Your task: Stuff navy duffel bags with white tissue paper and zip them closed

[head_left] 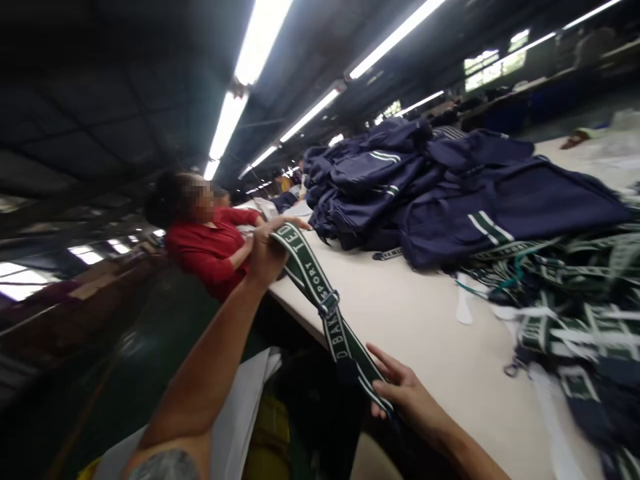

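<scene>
A green webbing strap [306, 270] with white lettering and pale edge stripes stretches between my two hands, over the table's near edge. My left hand [270, 250] is raised and closed on its upper end. A dark slide buckle [329, 303] sits partway along the strap. Lower down, my right hand [397, 387] pinches the other end between thumb and fingers, the index finger stretched out. Where the strap passes behind my left fingers is hidden.
Navy bags [370, 173] with green and white stripes are heaped on the pale table [400, 300]. Tangled green straps [590, 267] lie to the right, with a metal hook [513, 368]. A person in a red shirt [203, 253] is at the table's left side. Yellow containers [270, 433] stand below.
</scene>
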A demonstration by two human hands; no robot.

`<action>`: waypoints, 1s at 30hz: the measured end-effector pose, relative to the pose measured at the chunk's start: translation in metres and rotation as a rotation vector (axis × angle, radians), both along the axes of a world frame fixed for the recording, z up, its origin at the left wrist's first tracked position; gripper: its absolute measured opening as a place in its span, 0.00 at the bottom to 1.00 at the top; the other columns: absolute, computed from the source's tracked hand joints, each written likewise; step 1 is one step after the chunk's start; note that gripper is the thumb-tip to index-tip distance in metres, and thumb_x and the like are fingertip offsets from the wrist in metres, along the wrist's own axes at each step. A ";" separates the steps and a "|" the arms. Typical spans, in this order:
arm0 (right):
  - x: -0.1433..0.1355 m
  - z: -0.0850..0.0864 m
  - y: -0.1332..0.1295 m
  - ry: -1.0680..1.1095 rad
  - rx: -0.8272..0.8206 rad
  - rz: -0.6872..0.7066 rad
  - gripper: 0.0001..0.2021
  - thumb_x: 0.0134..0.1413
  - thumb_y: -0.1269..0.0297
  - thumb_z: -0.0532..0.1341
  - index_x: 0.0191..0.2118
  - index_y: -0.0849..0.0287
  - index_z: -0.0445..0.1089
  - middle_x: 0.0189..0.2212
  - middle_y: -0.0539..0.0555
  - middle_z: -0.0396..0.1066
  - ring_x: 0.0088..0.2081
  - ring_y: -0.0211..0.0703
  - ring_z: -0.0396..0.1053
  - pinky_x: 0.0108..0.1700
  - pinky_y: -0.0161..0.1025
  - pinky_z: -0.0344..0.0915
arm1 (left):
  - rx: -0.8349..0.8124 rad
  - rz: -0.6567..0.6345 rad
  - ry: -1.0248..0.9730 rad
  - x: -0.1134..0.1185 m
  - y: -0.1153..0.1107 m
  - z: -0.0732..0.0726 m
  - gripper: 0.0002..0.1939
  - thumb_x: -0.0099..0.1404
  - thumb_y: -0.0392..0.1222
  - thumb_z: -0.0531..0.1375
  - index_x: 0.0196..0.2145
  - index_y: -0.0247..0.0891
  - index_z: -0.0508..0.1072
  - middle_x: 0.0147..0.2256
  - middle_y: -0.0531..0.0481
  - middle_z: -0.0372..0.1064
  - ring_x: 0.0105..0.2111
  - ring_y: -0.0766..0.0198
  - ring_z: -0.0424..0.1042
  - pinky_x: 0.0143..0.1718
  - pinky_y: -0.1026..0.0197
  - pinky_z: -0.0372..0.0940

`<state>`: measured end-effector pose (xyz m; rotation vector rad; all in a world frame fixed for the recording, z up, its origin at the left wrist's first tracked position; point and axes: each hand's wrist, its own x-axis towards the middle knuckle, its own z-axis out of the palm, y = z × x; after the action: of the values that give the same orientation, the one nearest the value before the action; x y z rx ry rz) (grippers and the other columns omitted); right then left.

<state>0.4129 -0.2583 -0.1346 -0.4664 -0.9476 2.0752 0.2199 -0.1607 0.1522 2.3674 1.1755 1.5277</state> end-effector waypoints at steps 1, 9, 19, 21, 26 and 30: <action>0.001 -0.006 -0.001 -0.032 -0.004 0.007 0.38 0.51 0.55 0.69 0.67 0.53 0.59 0.34 0.55 0.75 0.27 0.40 0.71 0.32 0.38 0.67 | -0.043 -0.019 -0.028 -0.005 0.000 0.000 0.07 0.59 0.40 0.63 0.35 0.37 0.79 0.25 0.54 0.66 0.23 0.69 0.61 0.25 0.65 0.57; -0.007 0.012 0.013 -0.099 0.266 0.139 0.26 0.52 0.57 0.66 0.59 0.49 0.71 0.29 0.51 0.73 0.30 0.43 0.67 0.35 0.40 0.63 | -0.141 -0.124 -0.037 0.012 -0.019 0.007 0.08 0.64 0.41 0.62 0.38 0.39 0.80 0.29 0.50 0.71 0.25 0.66 0.66 0.27 0.63 0.60; 0.001 0.025 0.017 0.314 -0.037 0.447 0.28 0.33 0.67 0.69 0.48 0.62 0.77 0.41 0.58 0.77 0.43 0.49 0.73 0.49 0.44 0.68 | -0.003 -0.009 0.041 0.009 0.006 0.021 0.15 0.55 0.21 0.59 0.33 0.36 0.81 0.29 0.54 0.75 0.26 0.70 0.66 0.26 0.68 0.57; 0.007 0.023 0.016 0.387 -0.055 0.450 0.31 0.38 0.56 0.72 0.51 0.63 0.75 0.44 0.61 0.76 0.46 0.51 0.73 0.54 0.50 0.66 | -0.024 0.003 0.022 0.001 0.010 0.019 0.16 0.56 0.20 0.58 0.34 0.34 0.81 0.29 0.54 0.75 0.24 0.71 0.64 0.24 0.69 0.56; 0.011 0.024 0.020 0.444 -0.098 0.395 0.46 0.36 0.27 0.64 0.53 0.61 0.73 0.47 0.62 0.74 0.48 0.54 0.72 0.56 0.57 0.64 | -0.008 0.007 0.030 -0.010 0.014 0.013 0.17 0.55 0.19 0.57 0.33 0.35 0.81 0.31 0.54 0.75 0.32 0.69 0.69 0.33 0.68 0.61; 0.006 0.025 0.024 0.289 -0.112 0.315 0.32 0.43 0.37 0.69 0.44 0.63 0.76 0.37 0.59 0.75 0.38 0.45 0.74 0.44 0.44 0.71 | -0.053 -0.024 0.005 -0.012 0.018 0.007 0.14 0.55 0.22 0.59 0.34 0.34 0.81 0.34 0.52 0.76 0.34 0.67 0.70 0.35 0.68 0.63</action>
<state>0.4191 -0.2342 -0.1092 -0.0688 -0.7724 2.4074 0.2084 -0.1429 0.1593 2.3441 1.1687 1.4661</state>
